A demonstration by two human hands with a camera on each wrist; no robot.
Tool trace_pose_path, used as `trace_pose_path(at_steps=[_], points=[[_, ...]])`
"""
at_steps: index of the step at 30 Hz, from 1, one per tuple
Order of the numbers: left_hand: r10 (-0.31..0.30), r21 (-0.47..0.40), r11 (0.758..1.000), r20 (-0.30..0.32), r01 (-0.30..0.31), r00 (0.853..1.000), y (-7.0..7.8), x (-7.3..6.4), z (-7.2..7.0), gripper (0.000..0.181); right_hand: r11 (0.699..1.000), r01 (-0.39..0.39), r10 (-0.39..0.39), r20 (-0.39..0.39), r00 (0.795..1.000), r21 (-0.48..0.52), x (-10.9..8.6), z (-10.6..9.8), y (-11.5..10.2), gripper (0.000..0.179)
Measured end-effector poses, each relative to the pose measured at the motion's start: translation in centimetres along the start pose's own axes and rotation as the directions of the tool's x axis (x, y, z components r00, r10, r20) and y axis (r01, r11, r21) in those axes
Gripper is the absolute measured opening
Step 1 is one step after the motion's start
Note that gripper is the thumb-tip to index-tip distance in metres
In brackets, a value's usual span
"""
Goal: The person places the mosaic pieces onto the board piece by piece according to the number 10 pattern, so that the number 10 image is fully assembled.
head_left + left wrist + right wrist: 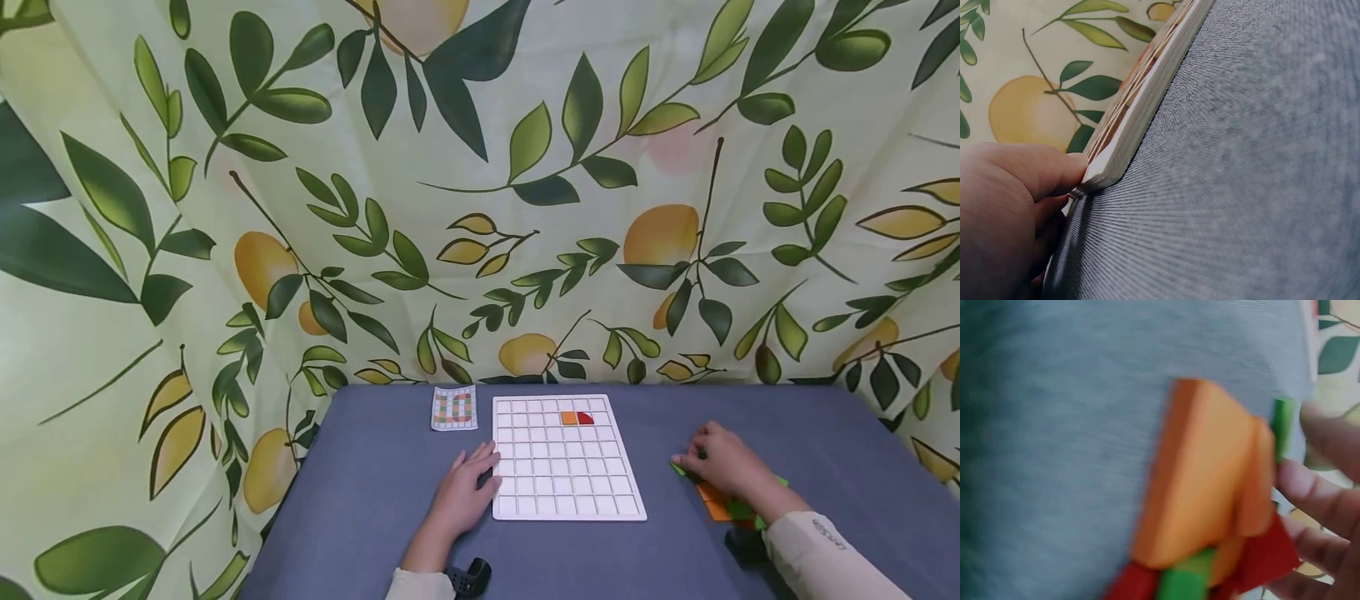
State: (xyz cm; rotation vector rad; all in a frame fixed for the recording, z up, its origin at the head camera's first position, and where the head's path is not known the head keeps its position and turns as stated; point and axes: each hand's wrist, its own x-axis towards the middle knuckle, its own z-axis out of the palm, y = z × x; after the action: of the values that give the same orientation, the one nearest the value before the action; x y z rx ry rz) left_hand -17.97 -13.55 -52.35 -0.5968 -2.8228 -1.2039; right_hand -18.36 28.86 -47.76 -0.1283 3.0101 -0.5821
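A white grid board (562,475) lies on the table, with an orange square (569,418) and a red rounded piece (586,418) side by side in its upper cells. My left hand (463,492) rests at the board's left edge, its fingers lying relaxed; in the left wrist view a fingertip touches the board's corner. To the right, my right hand (723,458) is over a pile of orange, green and red pieces (714,502). In the blurred right wrist view its spread fingers are right at a small green piece (1282,428), beside a large orange piece (1200,475).
A small card (453,408) printed with a coloured grid pattern lies left of the board's top. The blue-grey cloth (375,500) covers the table. Behind it hangs a curtain (480,250) patterned with leaves and fruit. A black wrist device (471,577) sits by the left sleeve.
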Motion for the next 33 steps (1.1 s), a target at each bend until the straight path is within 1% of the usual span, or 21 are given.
trace_pose_path(at_steps=[3,6,8,10,13,16,19,21,24,29,33], points=[[0.008,0.001,1.0,-0.004,-0.008,1.0,0.0,0.0,0.1,0.04,1.0,-0.001,0.001,0.028,1.0,0.004,-0.1,-0.3,-0.3,0.042],[0.0,-0.005,1.0,-0.003,0.0,1.0,0.0,0.1,0.0,0.04,1.0,-0.023,0.024,0.057,0.998,-0.018,0.1,-0.4,-0.5,0.045],[-0.014,-0.006,1.0,0.003,0.014,1.0,0.0,0.2,-0.1,0.04,0.999,-0.033,0.035,0.067,0.997,-0.028,0.2,-0.3,-0.4,0.044],[-0.014,-0.005,1.0,0.001,0.014,1.0,0.0,0.3,-0.1,0.04,0.999,-0.049,0.05,0.062,0.997,-0.022,0.4,-0.2,-0.4,0.041],[-0.008,0.01,1.0,-0.005,0.008,1.0,-0.1,0.4,-0.1,0.04,1.0,-0.01,0.01,0.044,0.999,-0.008,0.7,0.0,-0.3,0.035],[-0.003,0.011,1.0,-0.005,0.003,1.0,0.0,0.5,-0.1,0.04,0.999,0.046,-0.046,0.029,0.999,-0.023,0.9,0.2,-0.5,0.029],[-0.008,0.01,1.0,0.004,0.008,1.0,0.0,0.5,-0.1,0.04,0.993,0.104,-0.103,0.006,0.995,-0.057,1.1,0.5,-0.7,0.023],[-0.013,0.008,1.0,0.008,0.013,1.0,0.0,0.5,-0.1,0.041,0.986,0.15,-0.151,-0.012,0.988,-0.076,1.3,0.8,-1.0,0.02],[-0.02,0.009,1.0,0.009,0.02,1.0,-0.1,0.5,0.0,0.041,0.982,0.186,-0.186,-0.006,0.983,-0.023,1.9,1.0,-2.1,0.017],[-0.02,0.006,1.0,0.007,0.02,1.0,-0.2,0.5,-0.1,0.041,0.977,0.169,-0.176,0.04,0.984,0.128,3.6,1.3,-5.1,0.018],[-0.015,0.007,1.0,-0.003,0.015,1.0,-0.3,1.0,0.0,0.04,0.97,0.195,-0.204,0.051,0.978,0.149,5.4,1.8,-6.8,0.018]])
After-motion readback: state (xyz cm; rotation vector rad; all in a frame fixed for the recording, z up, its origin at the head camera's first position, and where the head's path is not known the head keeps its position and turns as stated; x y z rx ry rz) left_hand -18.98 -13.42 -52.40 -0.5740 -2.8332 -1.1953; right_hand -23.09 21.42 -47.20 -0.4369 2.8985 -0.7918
